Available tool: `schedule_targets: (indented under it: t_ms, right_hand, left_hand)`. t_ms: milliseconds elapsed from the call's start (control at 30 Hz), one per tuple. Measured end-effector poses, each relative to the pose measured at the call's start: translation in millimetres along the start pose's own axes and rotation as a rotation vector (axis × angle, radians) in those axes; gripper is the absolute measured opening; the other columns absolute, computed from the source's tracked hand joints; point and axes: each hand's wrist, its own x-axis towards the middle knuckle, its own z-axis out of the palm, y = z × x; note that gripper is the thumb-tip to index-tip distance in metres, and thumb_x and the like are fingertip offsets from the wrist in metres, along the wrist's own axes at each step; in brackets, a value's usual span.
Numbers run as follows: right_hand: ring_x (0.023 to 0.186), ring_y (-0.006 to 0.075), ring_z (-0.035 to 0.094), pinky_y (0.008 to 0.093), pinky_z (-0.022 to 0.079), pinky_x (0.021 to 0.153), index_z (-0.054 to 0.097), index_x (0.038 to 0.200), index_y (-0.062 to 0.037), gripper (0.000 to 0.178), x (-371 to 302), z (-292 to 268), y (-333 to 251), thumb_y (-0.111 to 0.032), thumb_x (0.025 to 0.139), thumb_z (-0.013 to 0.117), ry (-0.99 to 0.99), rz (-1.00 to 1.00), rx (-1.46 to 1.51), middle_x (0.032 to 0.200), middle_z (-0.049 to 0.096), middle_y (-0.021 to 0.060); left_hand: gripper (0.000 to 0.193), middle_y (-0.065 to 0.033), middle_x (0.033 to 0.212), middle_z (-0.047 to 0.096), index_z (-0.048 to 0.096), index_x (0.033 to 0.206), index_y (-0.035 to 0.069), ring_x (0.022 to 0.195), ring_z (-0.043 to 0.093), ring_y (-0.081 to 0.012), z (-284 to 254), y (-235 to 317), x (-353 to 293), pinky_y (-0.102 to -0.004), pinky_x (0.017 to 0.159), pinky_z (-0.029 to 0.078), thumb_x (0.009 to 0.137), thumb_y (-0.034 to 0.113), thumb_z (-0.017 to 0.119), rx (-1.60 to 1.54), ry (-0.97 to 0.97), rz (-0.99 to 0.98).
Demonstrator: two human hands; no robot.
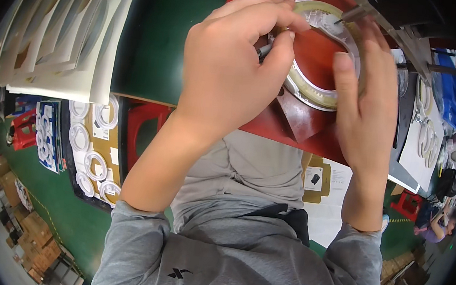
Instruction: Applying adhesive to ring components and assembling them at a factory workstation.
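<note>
A ring-shaped plastic part (320,100), white with a yellowish inner band, lies over a red surface and a metal plate (302,119). At its left rim my left hand (227,65) is closed, thumb and index finger bent toward each other; a small dark grey piece (265,50) shows beside the thumb, mostly hidden. My right hand (368,95) grips the ring's right side, thumb near the inner edge and the blurred fingers farther back. Above the ring's far side, a metal tip (353,14) with a thin pin reaches close to a clear section of the ring.
Dark metal machine parts (413,39) stand at the far right. Several white rings lie on a cardboard-lined tray (101,144) to the left, below hanging cardboard sheets (102,48). More rings rest on a white sheet (414,149) at right, near a blue bin (450,101).
</note>
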Motion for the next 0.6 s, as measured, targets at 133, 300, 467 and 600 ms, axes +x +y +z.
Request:
schedule_targets:
  t_ms: [133,300,467,600]
  right_hand:
    - [0.142,0.0400,0.047,0.0418,0.038,0.116,0.049,0.147,0.0061,0.055,-1.2,3.6,-1.9,-0.033,0.109,0.052,-0.138,0.081,-0.042,0.153,0.048,0.0259]
    - [0.142,0.0394,0.047,0.0417,0.038,0.116,0.049,0.146,0.0070,0.054,3.5,2.0,-11.6,-0.032,0.109,0.051,-0.154,0.140,-0.077,0.153,0.048,0.0269]
    - [0.143,0.0393,0.046,0.0412,0.035,0.118,0.048,0.147,0.0079,0.055,5.9,-2.8,-10.5,-0.032,0.108,0.052,-0.170,0.176,-0.055,0.154,0.047,0.0268]
    - [0.146,0.0411,0.040,0.0437,0.035,0.119,0.045,0.146,0.0112,0.066,-2.6,10.4,1.2,-0.039,0.105,0.056,-0.099,0.134,-0.014,0.152,0.046,0.0297]
  left_hand:
    - [0.013,-0.0128,0.100,0.077,0.077,0.091,0.005,0.075,0.074,-0.0226,-0.6,-0.7,3.0,-0.0305,0.067,0.060,0.082,0.000,0.070,0.013,-0.030,0.000]
    - [0.010,-0.0136,0.095,0.076,0.075,0.089,0.005,0.080,0.073,-0.0290,0.6,-2.0,5.5,-0.0354,0.069,0.059,0.081,-0.001,0.070,0.048,0.013,0.090]
    - [0.010,-0.0131,0.092,0.075,0.074,0.093,0.000,0.082,0.073,-0.0256,1.0,-0.8,5.3,-0.0339,0.074,0.057,0.084,0.002,0.071,0.097,-0.085,0.076]
    - [0.017,-0.0157,0.111,0.077,0.075,0.104,0.000,0.091,0.075,-0.0196,-0.6,-3.3,1.0,-0.0280,0.078,0.058,0.089,0.006,0.072,0.066,-0.098,0.017]
